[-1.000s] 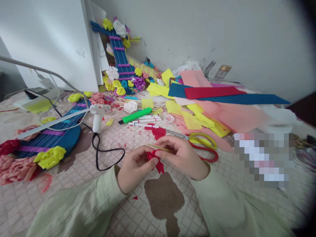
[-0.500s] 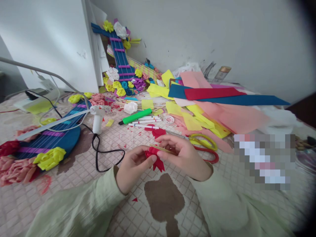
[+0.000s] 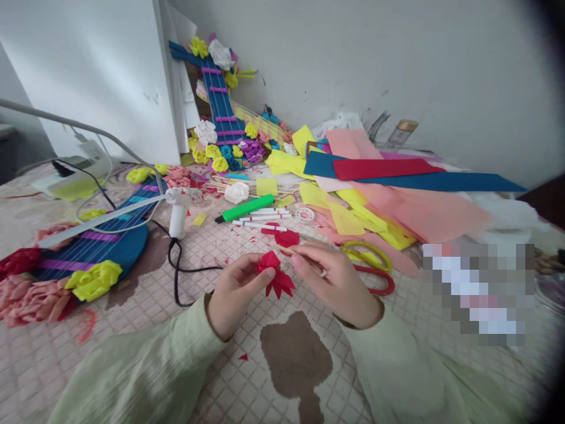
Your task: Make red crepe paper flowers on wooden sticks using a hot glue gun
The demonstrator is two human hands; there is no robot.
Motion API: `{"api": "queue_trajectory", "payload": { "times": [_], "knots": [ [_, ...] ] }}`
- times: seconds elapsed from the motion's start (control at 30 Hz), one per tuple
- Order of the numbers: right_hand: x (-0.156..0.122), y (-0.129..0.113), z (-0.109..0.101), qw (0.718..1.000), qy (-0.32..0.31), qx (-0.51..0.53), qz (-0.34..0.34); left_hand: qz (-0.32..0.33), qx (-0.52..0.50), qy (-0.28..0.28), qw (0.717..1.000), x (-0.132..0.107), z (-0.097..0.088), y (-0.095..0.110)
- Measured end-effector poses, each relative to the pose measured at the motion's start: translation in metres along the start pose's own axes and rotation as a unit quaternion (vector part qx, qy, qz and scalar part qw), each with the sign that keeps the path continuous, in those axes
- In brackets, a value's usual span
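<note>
Red paper (image 3: 280, 284) in left hand (image 3: 238, 290), stick (image 3: 286, 251) in right hand (image 3: 339, 284)

Folded red paper was held above the near middle of the counter (image 3: 233, 394), pinched between the left hand's thumb and fingers; its pointed ends hung free on the right. Right hand, just to the right, pinched the thin stick; whether its tip touched the paper could not be told. Scissors (image 3: 374, 270) lay right of that hand, partly hidden by it. Farther off: red scrap (image 3: 287, 238), white pens (image 3: 260, 225), green marker (image 3: 248, 209). To the left: white glue gun (image 3: 178, 221).
</note>
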State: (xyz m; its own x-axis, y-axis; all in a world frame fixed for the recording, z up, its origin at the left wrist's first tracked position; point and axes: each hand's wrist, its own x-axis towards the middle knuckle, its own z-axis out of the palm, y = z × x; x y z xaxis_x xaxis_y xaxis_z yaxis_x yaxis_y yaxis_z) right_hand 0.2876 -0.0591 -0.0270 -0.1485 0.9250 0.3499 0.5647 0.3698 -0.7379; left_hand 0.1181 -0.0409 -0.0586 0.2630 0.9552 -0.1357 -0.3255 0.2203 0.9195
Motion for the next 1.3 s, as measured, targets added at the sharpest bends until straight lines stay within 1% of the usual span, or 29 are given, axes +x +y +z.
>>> {"api": "queue_trajectory", "payload": {
  "times": [0.07,0.17,0.3,0.47,0.53,0.77,1.0,1.13,1.3],
  "knots": [
    [0.001,0.001,0.002,0.999,-0.002,-0.021,-0.036,-0.002,-0.002,-0.004,1.0,0.0,-0.001,0.0],
    [0.001,0.002,0.006,0.998,-0.01,-0.034,-0.059,0.02,0.014,-0.003,1.0,-0.001,-0.001,0.001],
    [-0.001,0.005,0.008,0.998,-0.016,-0.024,-0.057,0.06,0.066,0.001,0.996,-0.002,0.0,0.004],
    [-0.001,0.006,0.008,0.998,-0.036,-0.039,-0.041,0.09,0.118,-0.033,0.988,-0.002,0.0,0.006],
    [-0.001,0.007,0.008,0.997,-0.036,-0.05,-0.038,0.093,0.132,-0.036,0.986,-0.002,-0.001,0.007],
    [0.0,0.007,0.007,0.995,-0.045,-0.075,-0.051,0.104,0.179,-0.007,0.978,-0.001,0.0,0.011],
    [-0.002,0.006,0.009,0.996,-0.028,-0.075,-0.039,0.124,0.206,-0.011,0.971,0.001,-0.001,0.01],
    [-0.002,0.006,0.01,0.996,-0.027,-0.046,-0.077,0.127,0.204,-0.015,0.971,0.0,-0.001,0.01],
    [-0.003,0.004,0.012,0.993,-0.004,-0.021,-0.114,0.116,0.202,-0.01,0.972,-0.001,-0.001,0.01]
  ]
}}
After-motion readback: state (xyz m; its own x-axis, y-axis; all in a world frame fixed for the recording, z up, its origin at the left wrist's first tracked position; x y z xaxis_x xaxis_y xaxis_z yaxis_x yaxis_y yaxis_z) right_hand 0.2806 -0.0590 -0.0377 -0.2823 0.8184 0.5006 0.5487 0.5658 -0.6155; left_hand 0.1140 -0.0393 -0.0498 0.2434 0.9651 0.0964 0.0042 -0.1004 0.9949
